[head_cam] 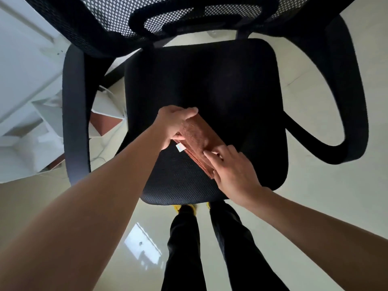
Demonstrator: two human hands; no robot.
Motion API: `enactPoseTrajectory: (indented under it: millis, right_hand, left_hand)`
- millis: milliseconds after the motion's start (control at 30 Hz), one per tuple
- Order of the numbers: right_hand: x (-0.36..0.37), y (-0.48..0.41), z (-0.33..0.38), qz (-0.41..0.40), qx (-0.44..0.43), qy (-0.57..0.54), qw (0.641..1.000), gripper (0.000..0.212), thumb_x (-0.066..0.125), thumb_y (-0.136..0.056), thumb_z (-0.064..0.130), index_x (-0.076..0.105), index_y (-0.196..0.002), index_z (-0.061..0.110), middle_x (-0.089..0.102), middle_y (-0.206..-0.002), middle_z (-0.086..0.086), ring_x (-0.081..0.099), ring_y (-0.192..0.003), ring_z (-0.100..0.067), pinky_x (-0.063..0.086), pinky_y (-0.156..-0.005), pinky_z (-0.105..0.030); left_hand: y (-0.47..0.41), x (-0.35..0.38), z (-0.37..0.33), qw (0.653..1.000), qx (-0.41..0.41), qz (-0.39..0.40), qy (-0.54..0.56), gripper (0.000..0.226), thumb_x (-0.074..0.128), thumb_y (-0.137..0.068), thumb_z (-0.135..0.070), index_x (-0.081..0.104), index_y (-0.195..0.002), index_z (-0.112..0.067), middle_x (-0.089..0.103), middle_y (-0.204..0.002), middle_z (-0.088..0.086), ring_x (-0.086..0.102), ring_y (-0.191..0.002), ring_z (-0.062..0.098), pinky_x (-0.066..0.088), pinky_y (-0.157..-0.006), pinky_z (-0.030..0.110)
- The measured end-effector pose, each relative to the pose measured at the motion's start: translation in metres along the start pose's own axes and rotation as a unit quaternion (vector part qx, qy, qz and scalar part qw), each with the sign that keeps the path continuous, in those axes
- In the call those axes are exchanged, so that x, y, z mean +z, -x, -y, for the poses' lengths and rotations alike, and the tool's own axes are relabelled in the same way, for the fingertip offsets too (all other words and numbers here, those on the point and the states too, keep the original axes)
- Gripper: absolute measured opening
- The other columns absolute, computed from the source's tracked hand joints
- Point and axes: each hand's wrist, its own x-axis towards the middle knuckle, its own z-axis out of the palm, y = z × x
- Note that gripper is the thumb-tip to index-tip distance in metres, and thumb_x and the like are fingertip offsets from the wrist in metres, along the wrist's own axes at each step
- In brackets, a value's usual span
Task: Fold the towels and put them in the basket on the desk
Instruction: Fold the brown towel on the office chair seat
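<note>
Folded towel (197, 137) over the front half of the seat (210, 80). The left hand (178, 124) clasps the towel's far end, fingers curled round it. The right hand (233, 171) rests on the near end, fingers nearly straight, grasping nothing. A white tag (179, 147) projects from the towel's left edge.

A black mesh office chair (189, 85) stands on a glossy pale floor (315, 206), white furniture (27, 80) beside it.
</note>
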Motion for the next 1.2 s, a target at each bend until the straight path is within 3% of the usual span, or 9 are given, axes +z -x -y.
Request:
enactPoseTrajectory:
  millis: [133,267,400,467,567,733,900,1033,1200]
  right_hand:
    - [0.013,0.012,0.01,0.016,0.009,-0.054,0.998,0.048,0.079,-0.064,0.01,0.068,-0.11,0.016,0.059,-0.1,-0.004,0.059,-0.093,-0.024,0.055,-0.074,-0.037]
    - [0.025,0.01,0.01,0.06,0.055,-0.107,0.991,0.051,0.078,-0.065,0.004,0.066,-0.111,0.02,0.056,-0.099,-0.004,0.057,-0.092,-0.024,0.057,-0.069,-0.037]
    - [0.029,0.002,0.012,0.078,0.088,-0.139,0.983,0.051,0.077,-0.068,0.003,0.062,-0.113,0.019,0.056,-0.104,-0.006,0.057,-0.097,-0.027,0.058,-0.072,-0.04]
    - [0.028,0.003,0.013,0.078,0.089,-0.151,0.981,0.045,0.076,-0.072,0.01,0.061,-0.114,0.019,0.056,-0.107,-0.006,0.057,-0.098,-0.027,0.056,-0.076,-0.04]
    - [0.022,0.007,0.01,0.08,0.113,-0.214,0.967,0.032,0.071,-0.08,0.022,0.062,-0.111,0.02,0.055,-0.109,-0.002,0.06,-0.092,-0.021,0.055,-0.073,-0.032]
    - [0.02,0.007,0.008,0.072,0.133,-0.261,0.953,0.016,0.068,-0.085,0.019,0.06,-0.1,0.02,0.058,-0.098,0.002,0.065,-0.074,-0.017,0.056,-0.065,-0.034]
    - [0.03,0.002,0.005,0.073,0.163,-0.281,0.943,0.022,0.068,-0.085,0.018,0.059,-0.105,0.022,0.058,-0.1,0.002,0.063,-0.076,-0.015,0.056,-0.067,-0.033]
    - [0.038,-0.004,-0.001,0.098,0.174,-0.271,0.941,0.024,0.063,-0.089,0.023,0.05,-0.109,0.025,0.053,-0.109,0.004,0.062,-0.084,-0.016,0.056,-0.07,-0.034]
    - [0.035,-0.01,-0.002,0.127,0.194,-0.282,0.931,0.02,0.054,-0.094,0.033,0.046,-0.111,0.026,0.051,-0.11,0.006,0.059,-0.092,-0.018,0.054,-0.075,-0.038]
  left_hand:
    - [-0.002,-0.008,0.018,0.995,0.04,-0.045,-0.075,0.032,0.071,-0.077,-0.008,0.066,-0.108,-0.015,0.063,-0.103,0.006,0.06,-0.101,0.023,0.055,-0.088,0.042]
    - [-0.007,-0.012,0.047,0.978,0.097,-0.134,-0.124,0.029,0.076,-0.075,-0.012,0.061,-0.099,-0.016,0.065,-0.092,0.002,0.063,-0.093,0.02,0.049,-0.075,0.029]
    - [0.002,-0.003,0.044,0.868,0.25,-0.233,-0.362,0.027,0.07,-0.081,-0.02,0.052,-0.1,-0.014,0.055,-0.094,0.002,0.055,-0.086,0.022,0.039,-0.063,0.034]
    - [0.008,0.004,0.04,0.83,0.305,-0.217,-0.414,0.008,0.057,-0.087,-0.014,0.053,-0.094,-0.014,0.053,-0.081,0.001,0.057,-0.076,0.026,0.035,-0.058,0.033]
    - [0.014,0.008,0.049,0.831,0.305,-0.178,-0.43,0.01,0.048,-0.091,-0.019,0.057,-0.095,-0.016,0.059,-0.068,0.002,0.061,-0.066,0.029,0.037,-0.056,0.031]
    - [0.018,0.0,0.073,0.851,0.328,-0.167,-0.374,0.025,0.058,-0.089,-0.025,0.059,-0.11,-0.011,0.057,-0.1,0.009,0.06,-0.08,0.028,0.048,-0.065,0.036]
    - [0.002,0.007,0.07,0.792,0.407,-0.105,-0.443,0.031,0.064,-0.088,-0.02,0.061,-0.118,-0.012,0.05,-0.105,0.011,0.051,-0.097,0.026,0.051,-0.07,0.034]
    - [-0.019,0.004,0.06,0.773,0.399,-0.049,-0.49,0.036,0.064,-0.089,-0.023,0.057,-0.123,-0.014,0.047,-0.107,0.01,0.049,-0.101,0.026,0.053,-0.082,0.04]
    - [-0.03,-0.004,0.033,0.785,0.326,0.039,-0.525,0.037,0.055,-0.093,-0.037,0.049,-0.127,-0.026,0.043,-0.112,0.003,0.045,-0.108,0.019,0.049,-0.089,0.037]
